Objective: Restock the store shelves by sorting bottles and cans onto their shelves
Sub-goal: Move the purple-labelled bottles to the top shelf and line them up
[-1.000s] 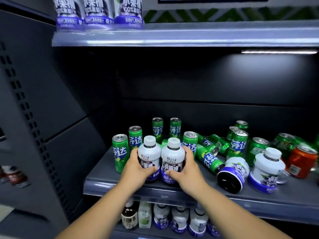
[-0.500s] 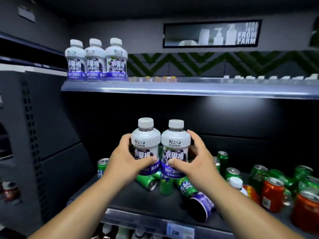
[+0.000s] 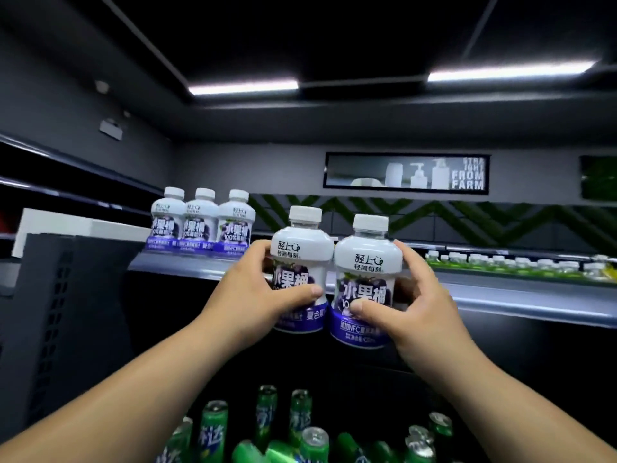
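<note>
Vs. 0.5 s ago both bottles are higher: then they were under the top shelf [image 3: 500,295], now their caps stand above its front edge, bottoms below it. The green cans [image 3: 267,426] are now low in the view. The left hand [image 3: 253,292] wraps the left bottle [image 3: 302,259] at the middle, thumb on the front label, fingers behind. The right hand [image 3: 417,305] holds the right bottle [image 3: 367,262] the same way. The 2 are upright, touching side by side, near the 3 bottles [image 3: 202,225] on the shelf, to their right.
</note>
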